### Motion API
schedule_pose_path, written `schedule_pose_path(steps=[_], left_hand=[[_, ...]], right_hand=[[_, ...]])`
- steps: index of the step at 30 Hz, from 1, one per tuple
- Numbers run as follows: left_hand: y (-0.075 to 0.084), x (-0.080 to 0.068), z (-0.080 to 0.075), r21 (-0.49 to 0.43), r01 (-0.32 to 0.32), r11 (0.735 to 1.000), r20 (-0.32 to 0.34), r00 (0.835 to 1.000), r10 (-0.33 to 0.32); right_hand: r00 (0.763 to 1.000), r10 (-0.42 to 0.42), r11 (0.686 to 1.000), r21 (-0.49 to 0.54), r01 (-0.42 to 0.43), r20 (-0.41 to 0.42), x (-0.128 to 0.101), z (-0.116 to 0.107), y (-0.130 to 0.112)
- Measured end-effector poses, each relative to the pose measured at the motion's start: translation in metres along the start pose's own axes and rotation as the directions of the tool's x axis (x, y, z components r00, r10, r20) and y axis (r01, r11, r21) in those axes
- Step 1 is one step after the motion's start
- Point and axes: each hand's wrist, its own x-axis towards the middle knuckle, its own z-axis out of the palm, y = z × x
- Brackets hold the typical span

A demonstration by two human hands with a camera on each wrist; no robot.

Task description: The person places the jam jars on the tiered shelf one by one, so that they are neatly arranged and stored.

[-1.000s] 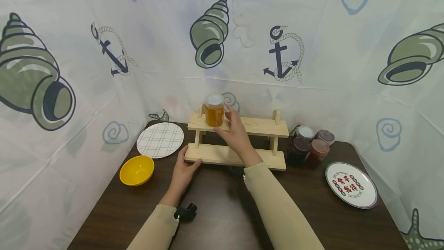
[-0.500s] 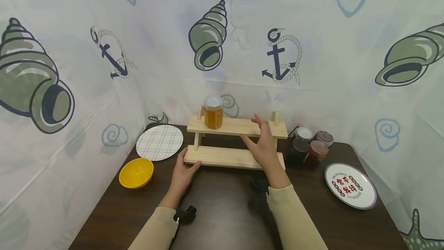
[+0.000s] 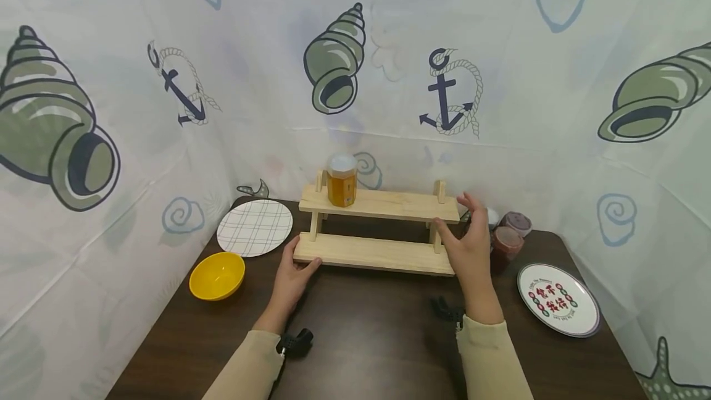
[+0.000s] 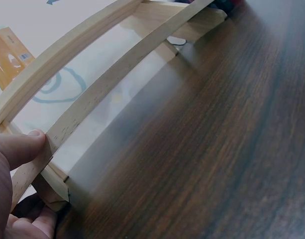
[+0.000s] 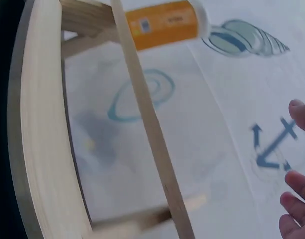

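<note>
A two-tier wooden shelf rack stands at the back of the dark table. An amber jar with a white lid sits upright at the left of its upper tier. My left hand grips the left end of the lower tier; the left wrist view shows the thumb on top of the board and fingers below. Beside the rack's right end, my right hand is raised with fingers apart and holds nothing. In the right wrist view the fingertips are apart from the rack.
Several dark and reddish jars stand right of the rack, partly hidden by the right hand. A white plate with red writing lies at the right. At the left are a checked white plate and a yellow bowl.
My right hand has left the amber jar, which stays on the upper tier, and has moved right along the rack to its right end. The left hand keeps its grip.
</note>
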Motion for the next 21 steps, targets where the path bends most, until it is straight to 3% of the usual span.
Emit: schedule_pose_path(steps=[5,12,16,21], left_hand=[[-0.001,0.003,0.001,-0.003,-0.003,1.0,0.001,1.0,0.003],[-0.003,0.005,0.005,0.011,0.001,1.0,-0.004,1.0,-0.001],[-0.002,0.005,0.007,0.004,0.006,1.0,0.007,1.0,-0.007],[0.0,0.004,0.003,0.002,0.01,1.0,-0.007,1.0,-0.01]], right_hand=[[0.994,0.053,0.996,-0.06,-0.059,-0.099,0.003,-0.028,0.015],[0.961,0.212,0.968,-0.095,-0.231,-0.179,0.005,-0.069,0.031],[0.949,0.251,0.957,-0.096,-0.272,-0.191,0.001,-0.088,0.04],[0.943,0.292,0.947,-0.087,-0.308,-0.16,-0.001,-0.095,0.056]])
